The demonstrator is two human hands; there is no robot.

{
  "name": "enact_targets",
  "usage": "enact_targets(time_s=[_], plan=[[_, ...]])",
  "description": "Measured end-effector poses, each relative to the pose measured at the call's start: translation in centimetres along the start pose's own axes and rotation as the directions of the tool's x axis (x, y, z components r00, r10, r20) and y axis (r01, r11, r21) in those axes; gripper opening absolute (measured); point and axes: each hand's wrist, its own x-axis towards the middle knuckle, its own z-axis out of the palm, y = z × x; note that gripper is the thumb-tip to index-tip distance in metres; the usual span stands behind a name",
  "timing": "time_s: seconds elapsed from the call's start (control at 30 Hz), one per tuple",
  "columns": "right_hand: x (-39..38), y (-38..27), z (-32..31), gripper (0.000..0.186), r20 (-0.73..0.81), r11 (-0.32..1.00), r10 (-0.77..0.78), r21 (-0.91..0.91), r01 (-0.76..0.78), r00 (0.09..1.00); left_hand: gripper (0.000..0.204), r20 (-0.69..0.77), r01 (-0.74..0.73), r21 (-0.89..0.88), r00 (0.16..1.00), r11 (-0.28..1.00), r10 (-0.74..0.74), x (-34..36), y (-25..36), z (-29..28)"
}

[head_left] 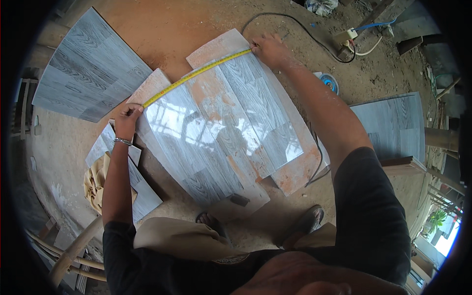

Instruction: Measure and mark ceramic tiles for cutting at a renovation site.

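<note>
A yellow tape measure (197, 73) is stretched across the far edge of a glossy grey wood-patterned tile (246, 93). My left hand (129, 114) pinches its left end at the tile's far left corner. At the far right corner my right hand (271, 50) is closed on the other end, its knuckles up, and the tape's case cannot be made out. Orange-brown dust streaks the tile, which lies on dusty pale boards or tiles (295, 177). Window light reflects off its surface.
More grey tiles lean or lie at the far left (93, 69), on the right (391, 125) and near my left forearm (145, 194). A tan cloth (97, 182) lies there too. A black cable (300, 24) runs to a white socket (345, 35). A blue disc (328, 82) sits beside my right forearm.
</note>
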Motion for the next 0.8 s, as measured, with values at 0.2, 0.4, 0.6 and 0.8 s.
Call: enact_targets(time_s=[0.2, 0.4, 0.6, 0.8], plan=[[-13.9, -4.8, -3.1, 0.058, 0.102, 0.970, -0.108, 0.230, 0.083, 0.989, 0.010, -0.010, -0.029, -0.161, 1.000, 0.987, 0.027, -5.0, 4.1, 1.1], [-29.0, -14.4, -4.0, 0.059, 0.528, 0.709, -0.018, 0.606, -0.362, 0.849, 0.009, 0.524, 0.165, -0.159, 0.850, 0.973, -0.059, -14.7, 8.3, 4.0], [-35.6, -19.4, -1.3, 0.048, 0.616, 0.624, -0.056, 0.636, -0.454, 0.786, 0.008, 0.653, 0.280, -0.151, 0.748, 0.948, -0.117, -20.2, 6.0, 3.4], [-37.0, -22.8, 2.1, 0.041, 0.528, 0.526, -0.072, 0.741, -0.418, 0.846, 0.010, 0.660, 0.319, -0.302, 0.750, 0.898, -0.045, -23.4, 7.5, 3.5]])
